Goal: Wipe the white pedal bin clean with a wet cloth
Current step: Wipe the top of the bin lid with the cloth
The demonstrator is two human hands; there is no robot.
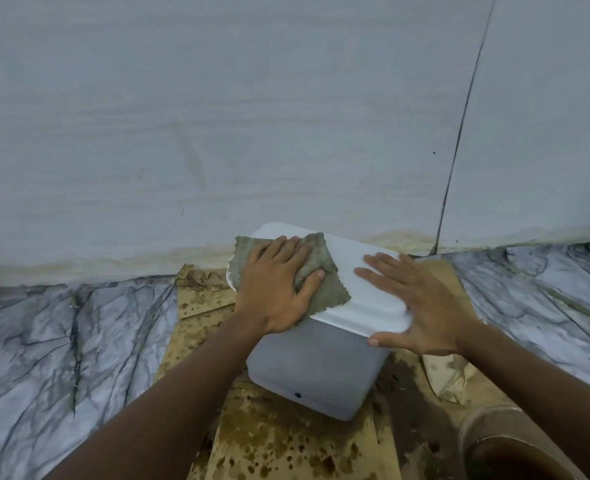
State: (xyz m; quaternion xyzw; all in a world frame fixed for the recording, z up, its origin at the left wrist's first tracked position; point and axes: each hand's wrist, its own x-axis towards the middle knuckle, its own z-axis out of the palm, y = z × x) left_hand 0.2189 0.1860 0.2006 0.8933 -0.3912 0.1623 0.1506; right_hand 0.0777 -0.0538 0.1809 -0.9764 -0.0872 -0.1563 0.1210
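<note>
While the left hand point(276, 282) presses the cloth point(324, 289) flat onto the lid point(356, 268) of the bin point(314, 368), with fingers straight and spread and the thumb bunching a fold of fabric, the main hazard is probably lid movement. The right hand point(421, 306) lies flat on the right half of the lid, fingers spread and thumb against the front rim. It pinches nothing. If this hand lifts or slides, a firm stroke may tip the lid open or shove the bin.

The bin stands on the cardboard point(286, 445), toward its far edge and close to the wall point(252, 116). The cardboard is stained and looks damp. Sideways wiping force could make the bin skid on it, or make the sheet slide on the floor point(61, 341). The cloth overhangs the lid's left and front edges. A loose corner could drag over the stained cardboard and carry dirt back onto the white surface.

The cloth touches only the lid, so the body probably remains to be wiped. The rear face sits near the wall, so reaching it likely requires turning the bin. The pedal is not visible.

A bucket point(494, 438) stands by the near right corner of the cardboard, well apart from the bin, and its inside looks brown. A right elbow sweep could strike it. A torn cardboard flap lies between bucket and bin.
</note>
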